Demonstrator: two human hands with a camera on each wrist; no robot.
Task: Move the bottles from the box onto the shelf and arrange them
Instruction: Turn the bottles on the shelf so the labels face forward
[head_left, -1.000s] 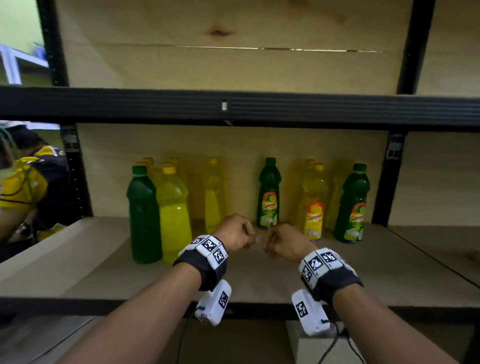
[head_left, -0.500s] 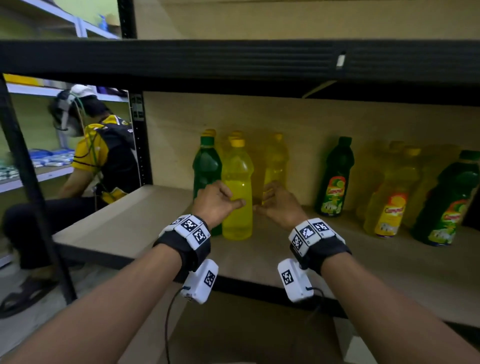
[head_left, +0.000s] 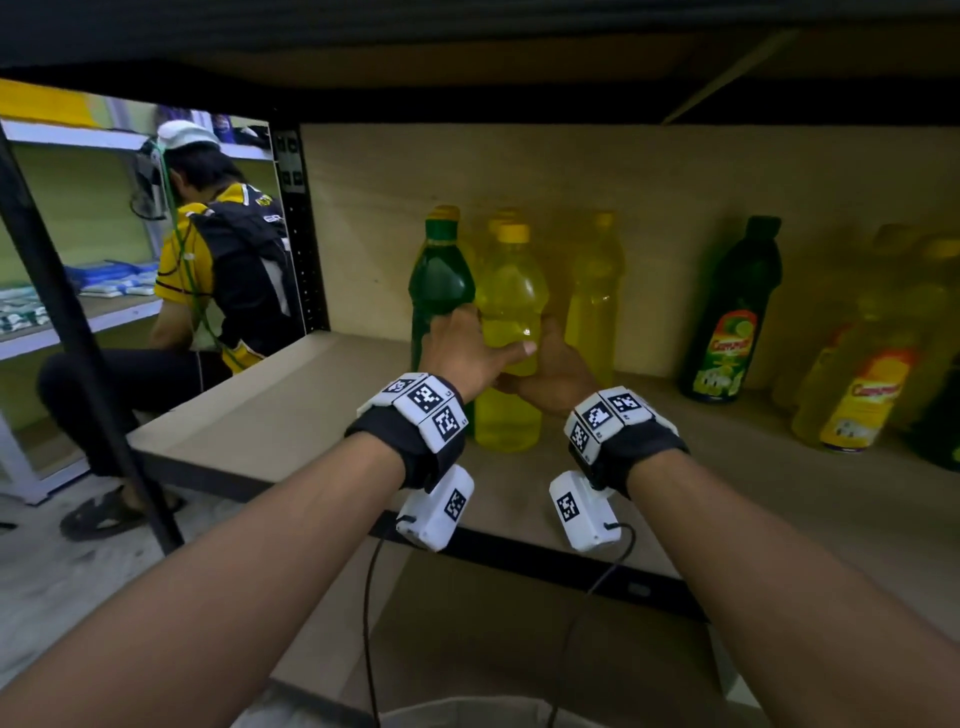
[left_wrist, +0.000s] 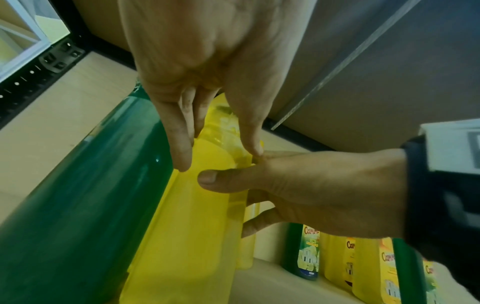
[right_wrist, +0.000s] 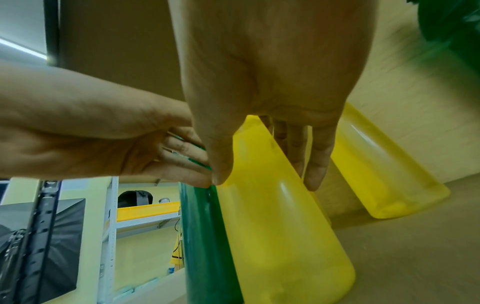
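A plain yellow bottle (head_left: 511, 301) (left_wrist: 192, 236) (right_wrist: 280, 236) stands upright near the front of the wooden shelf (head_left: 291, 415), tight against a plain green bottle (head_left: 439, 280) (left_wrist: 78, 205) (right_wrist: 205, 236) on its left. My left hand (head_left: 483, 332) (left_wrist: 218, 158) grips the yellow bottle, fingers slipped between the two bottles and thumb across its front. From the right, my right hand (head_left: 540, 364) (right_wrist: 265, 181) wraps the same bottle, thumb on the front. The two thumbs touch. More yellow bottles stand behind, partly hidden.
Further right on the shelf stand another yellow bottle (head_left: 595, 291), a labelled green bottle (head_left: 732, 322) and labelled yellow bottles (head_left: 857, 400). The upper shelf board hangs low overhead. A black upright (head_left: 301, 234) marks the left end; a person (head_left: 223, 260) crouches beyond it.
Both hands went from curled fists at the shelf's middle to the left group of bottles and took hold of the front yellow bottle. The head view swung left and closer.
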